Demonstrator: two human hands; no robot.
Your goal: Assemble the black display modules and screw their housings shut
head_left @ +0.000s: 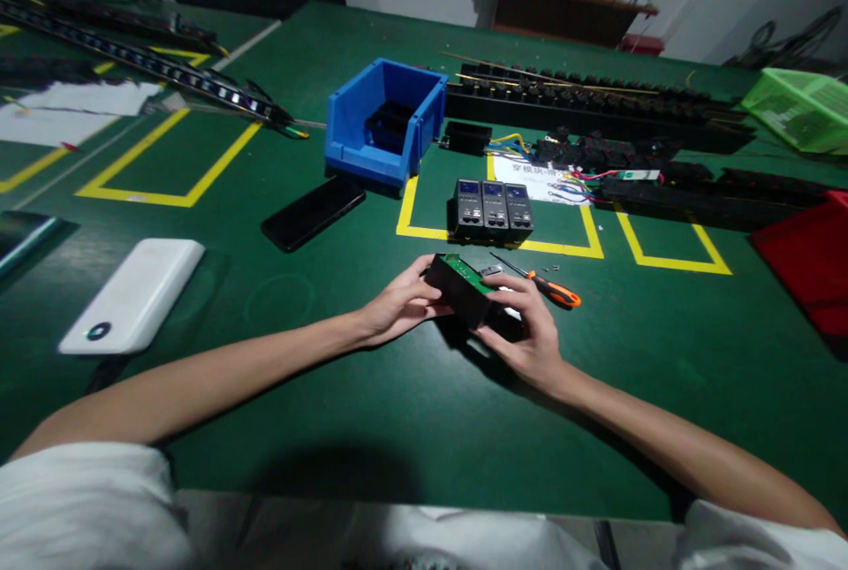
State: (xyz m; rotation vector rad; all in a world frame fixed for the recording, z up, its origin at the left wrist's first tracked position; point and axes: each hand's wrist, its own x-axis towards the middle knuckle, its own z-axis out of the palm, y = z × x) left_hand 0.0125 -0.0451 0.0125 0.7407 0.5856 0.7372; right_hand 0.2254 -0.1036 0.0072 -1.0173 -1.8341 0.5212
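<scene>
Between my two hands is a black module housing [458,294] with a green circuit board [467,271] showing along its upper side. My left hand [404,300] grips its left end, the thumb on the near face. At the right end, my right hand [526,331] holds it with the thumb low and the fingers over the top. A screwdriver [560,292] with an orange and black handle lies just beyond my right hand. Small metal pieces, partly hidden by that hand, lie behind the housing. Three black modules [494,209] stand side by side farther back.
A blue bin [374,159] with black parts stands behind a black phone [313,213]. The white power bank [136,296] lies left. Black rail assemblies [596,115] and wires stretch across the back right. A red bin [808,261] and green basket [801,110] are at right.
</scene>
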